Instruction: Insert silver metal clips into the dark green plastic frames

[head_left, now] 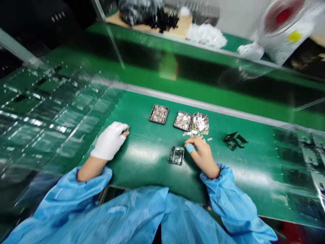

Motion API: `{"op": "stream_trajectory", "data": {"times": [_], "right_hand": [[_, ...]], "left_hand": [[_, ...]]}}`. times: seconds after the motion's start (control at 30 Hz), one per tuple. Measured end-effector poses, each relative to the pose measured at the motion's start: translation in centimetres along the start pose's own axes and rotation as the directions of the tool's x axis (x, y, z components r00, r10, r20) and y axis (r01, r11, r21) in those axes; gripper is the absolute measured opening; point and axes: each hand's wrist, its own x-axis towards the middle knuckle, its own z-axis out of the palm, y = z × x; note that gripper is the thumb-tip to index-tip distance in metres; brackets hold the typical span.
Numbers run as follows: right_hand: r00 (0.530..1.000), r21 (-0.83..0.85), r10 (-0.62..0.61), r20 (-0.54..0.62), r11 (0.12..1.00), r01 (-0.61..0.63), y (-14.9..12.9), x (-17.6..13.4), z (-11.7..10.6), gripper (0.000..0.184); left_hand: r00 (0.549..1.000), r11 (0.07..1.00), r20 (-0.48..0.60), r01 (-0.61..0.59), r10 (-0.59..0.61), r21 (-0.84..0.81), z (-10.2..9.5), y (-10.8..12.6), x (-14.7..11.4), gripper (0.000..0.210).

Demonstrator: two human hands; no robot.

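Note:
My left hand (111, 139), in a white glove with bare fingertips, rests over the green bench at the left. Its thumb and forefinger are pinched together, perhaps on something tiny that I cannot make out. My right hand (202, 153) has blue tape round the thumb. Its fingers are drawn together just right of a small dark square plastic part (176, 155); whatever they hold is too small to name. Beyond that hand, loose metal pieces (195, 133) lie beside a heaped tray of metal pieces (200, 122).
Two more black trays, a left one (159, 114) and a middle one (183, 121), hold small metal parts. A black bracket-like part (235, 141) lies at the right. Clear compartmented trays (50, 112) flank the bench. A shelf (177, 39) at the back carries bags and a fan (281, 17).

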Motion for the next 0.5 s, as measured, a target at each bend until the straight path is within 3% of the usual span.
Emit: {"op": "stream_trajectory", "data": {"times": [0.1, 0.2, 0.4, 0.5], "right_hand": [[0.999, 0.022, 0.035, 0.000, 0.999, -0.035, -0.13, -0.18, 0.19, 0.009], [0.998, 0.051, 0.054, -0.029, 0.997, -0.052, -0.01, -0.19, 0.52, 0.009], [0.994, 0.080, 0.112, -0.015, 0.991, -0.111, -0.27, -0.43, 0.76, 0.008], [0.992, 0.077, 0.125, -0.004, 0.989, -0.124, -0.19, -0.41, 0.84, 0.009]], "left_hand": [[0.997, 0.997, 0.076, 0.035, -0.030, -0.071, 0.30, -0.12, 0.67, 0.027], [0.993, 0.993, 0.115, 0.045, -0.032, -0.106, 0.66, -0.38, 1.04, 0.027], [0.974, 0.960, 0.079, 0.223, -0.212, -0.172, 0.62, 0.17, 0.69, 0.057], [0.979, 0.981, 0.106, 0.180, -0.172, -0.072, 0.42, 0.03, 0.87, 0.030]]}}
